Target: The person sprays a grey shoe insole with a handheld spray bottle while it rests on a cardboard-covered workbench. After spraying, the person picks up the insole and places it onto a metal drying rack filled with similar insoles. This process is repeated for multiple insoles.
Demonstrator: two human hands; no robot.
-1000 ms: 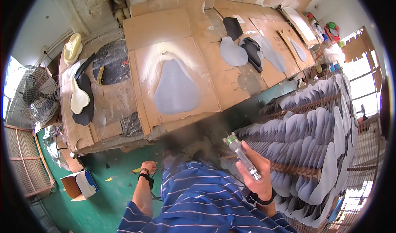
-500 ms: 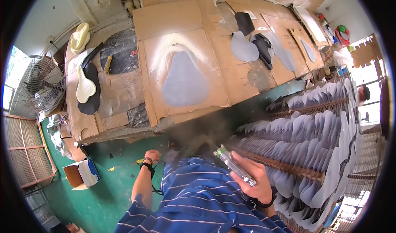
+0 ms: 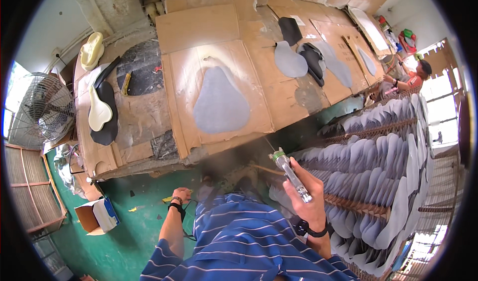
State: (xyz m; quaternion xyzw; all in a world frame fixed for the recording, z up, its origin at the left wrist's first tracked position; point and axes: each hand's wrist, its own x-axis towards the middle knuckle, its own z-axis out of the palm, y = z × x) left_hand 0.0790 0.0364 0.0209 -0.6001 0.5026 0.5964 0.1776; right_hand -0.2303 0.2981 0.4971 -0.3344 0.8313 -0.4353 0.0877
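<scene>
- The right hand [image 3: 311, 201] is raised in front of the body, its fingers [image 3: 304, 174] wrapped tightly round a slim metal spray gun [image 3: 290, 174].
- The spray gun is tilted, its nozzle end up and pointing toward the near edge of the table [image 3: 144, 126]; it hangs in the air off that edge, not touching the table.
- A faint grey haze sits between the nozzle and the table's near edge.
- The left hand [image 3: 182, 195] hangs low beside the body, over the green floor [image 3: 124, 231], well apart from the table. It holds nothing that can be seen, and whether its fingers are curled or slack I cannot tell. A dark band sits at its wrist.
- On the table, near the middle of its near edge, a grey pear-shaped piece [image 3: 219, 104] lies flat on a cardboard sheet [image 3: 186, 77], ringed by a pale halo of overspray.
- Toward the table's left end lie a cream pear-shaped piece [image 3: 98, 112] on a black one [image 3: 109, 129].
- Further along the far right stretch of the table lie more grey and black pieces [image 3: 298, 59].
- Just right of the right hand stands a rack [image 3: 378, 131] crowded with rows of grey pieces on edge.
- A cage fan [image 3: 40, 112] stands off the table's left end, and an open cardboard box [image 3: 97, 216] sits on the floor below.
- Another person [image 3: 411, 79] is at the far right end.
</scene>
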